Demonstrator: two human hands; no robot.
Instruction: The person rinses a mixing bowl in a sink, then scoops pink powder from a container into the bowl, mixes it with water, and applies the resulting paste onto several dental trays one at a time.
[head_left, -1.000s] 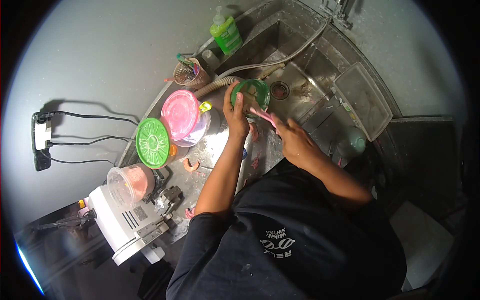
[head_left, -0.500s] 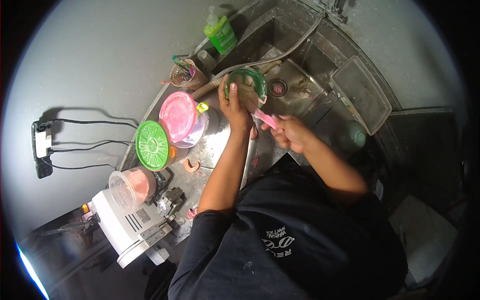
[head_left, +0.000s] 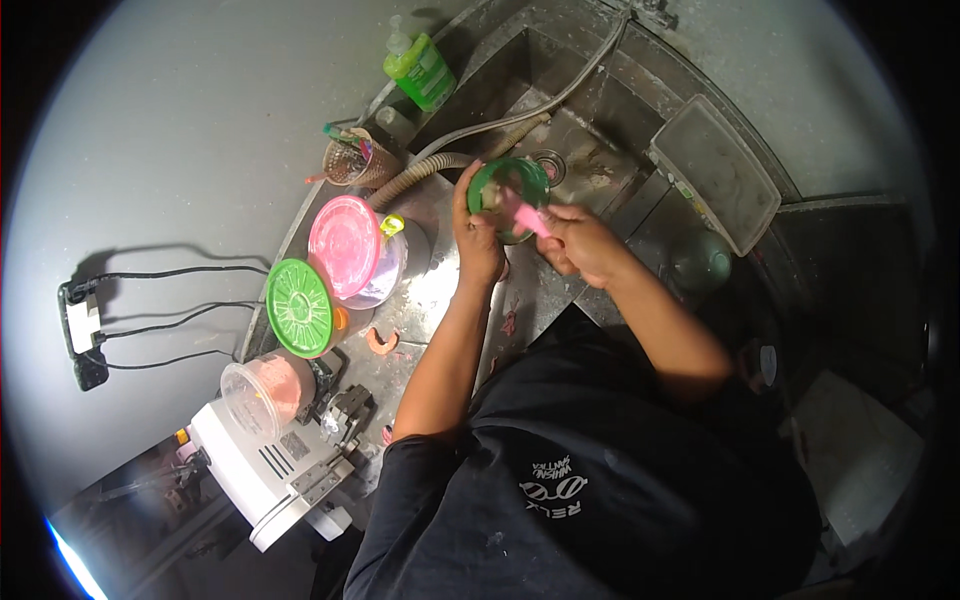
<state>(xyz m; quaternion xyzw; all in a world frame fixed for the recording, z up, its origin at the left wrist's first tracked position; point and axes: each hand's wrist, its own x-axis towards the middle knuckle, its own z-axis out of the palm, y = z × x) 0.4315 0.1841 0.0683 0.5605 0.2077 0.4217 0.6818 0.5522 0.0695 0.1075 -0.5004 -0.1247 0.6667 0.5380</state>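
Observation:
A green bowl is held up over the near side of the sink, its mouth toward me. My left hand grips it from the left, the thumb by the near rim and fingers along the outer wall. Pale, wet-looking material coats part of its inside. My right hand is closed on the pink handle of a spatula. The spatula's front end is in the bowl, smeared by motion, so its blade is hard to make out.
The metal sink has a ribbed hose along its left. Nearby are a green soap bottle, a brush cup, a pink-lidded tub, a green-lidded tub, an open powder tub and a white machine. A clear tray lies right.
The bowl and my left hand have moved right and a little nearer. The spatula has gone from across the near rim to further inside the bowl. The whole view has shifted slightly.

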